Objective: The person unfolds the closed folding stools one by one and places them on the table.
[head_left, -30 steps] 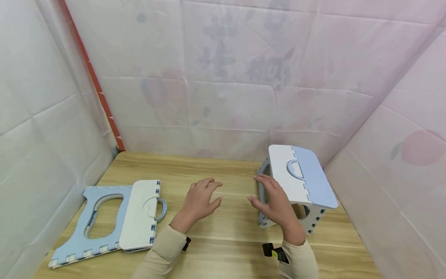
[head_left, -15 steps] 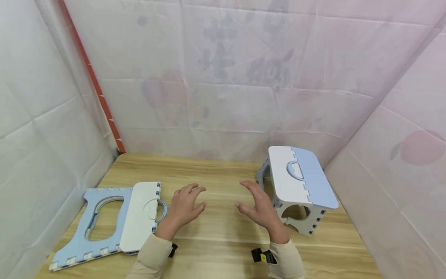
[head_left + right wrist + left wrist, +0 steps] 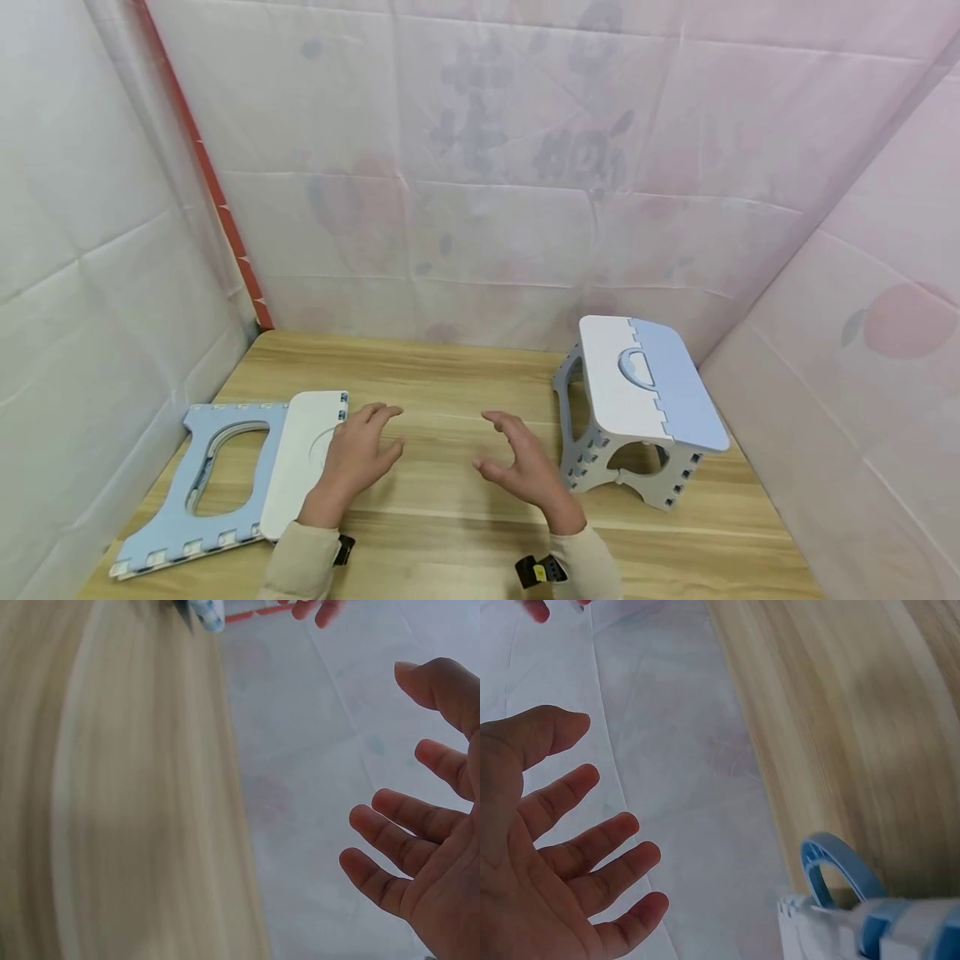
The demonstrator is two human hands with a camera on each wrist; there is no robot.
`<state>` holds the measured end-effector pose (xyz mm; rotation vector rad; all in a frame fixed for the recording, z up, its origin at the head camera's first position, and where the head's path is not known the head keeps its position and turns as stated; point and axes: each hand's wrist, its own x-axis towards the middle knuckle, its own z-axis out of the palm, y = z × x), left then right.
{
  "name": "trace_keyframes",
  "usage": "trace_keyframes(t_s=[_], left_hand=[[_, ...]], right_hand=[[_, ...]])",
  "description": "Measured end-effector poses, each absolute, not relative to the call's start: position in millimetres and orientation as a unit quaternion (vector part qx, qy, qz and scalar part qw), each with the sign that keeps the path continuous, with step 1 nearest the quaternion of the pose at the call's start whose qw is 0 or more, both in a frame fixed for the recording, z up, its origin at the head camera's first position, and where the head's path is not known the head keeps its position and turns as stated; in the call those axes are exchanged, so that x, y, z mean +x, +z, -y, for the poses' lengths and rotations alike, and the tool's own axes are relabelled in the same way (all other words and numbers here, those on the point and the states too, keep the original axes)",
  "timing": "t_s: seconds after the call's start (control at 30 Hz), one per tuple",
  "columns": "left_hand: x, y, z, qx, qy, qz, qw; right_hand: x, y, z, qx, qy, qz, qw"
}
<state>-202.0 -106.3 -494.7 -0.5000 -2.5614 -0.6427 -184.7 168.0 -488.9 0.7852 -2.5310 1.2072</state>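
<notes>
On the left of the wooden table lies a folded step stool (image 3: 302, 467), white and light blue, its legs spread flat to the left. My left hand (image 3: 358, 450) is over its right edge in the head view and hides most of its handle; the blue handle (image 3: 844, 864) shows in the left wrist view. Fingers spread and relaxed, that hand holds nothing. My right hand (image 3: 522, 467) hovers over the middle of the table, also holding nothing, its fingers loosely bent. To its right an unfolded step stool (image 3: 651, 392) stands upright on its legs, with a white and blue top.
The wooden table (image 3: 442, 375) reaches back to a pale printed sheet (image 3: 480, 225). More sheeting hangs on the left and right sides. A red strip (image 3: 228, 221) runs down the back left corner. Black bands are on both wrists.
Both hands have moved left and slightly toward me, the left one from the middle to the folded stool, the right one away from the standing stool. Both stools have stayed in place.
</notes>
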Motion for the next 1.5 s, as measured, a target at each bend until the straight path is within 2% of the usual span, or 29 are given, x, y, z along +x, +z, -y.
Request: trace_keyframes(t_s=[0.13,0.6,0.83,1.1,1.5], left_hand=[[-199,-497,118,-0.165,-0.237,0.932,0.220],[-191,-506,159,-0.107,-0.253,0.946,0.175],[-184,-506,184,-0.074,-0.243,0.951,0.175],[-179,-509,213,-0.055,-0.233,0.960,0.145],[-169,-510,240,-0.040,-0.219,0.966,0.129]], right_hand=[[-186,-496,-159,0.271,0.422,0.859,0.103],[-186,-522,-117,0.306,0.457,0.835,-0.003],[-186,-527,-90,0.388,0.412,0.825,-0.004],[-185,-528,-72,0.391,0.419,0.819,-0.028],[-185,-535,-53,0.391,0.443,0.804,-0.064]])
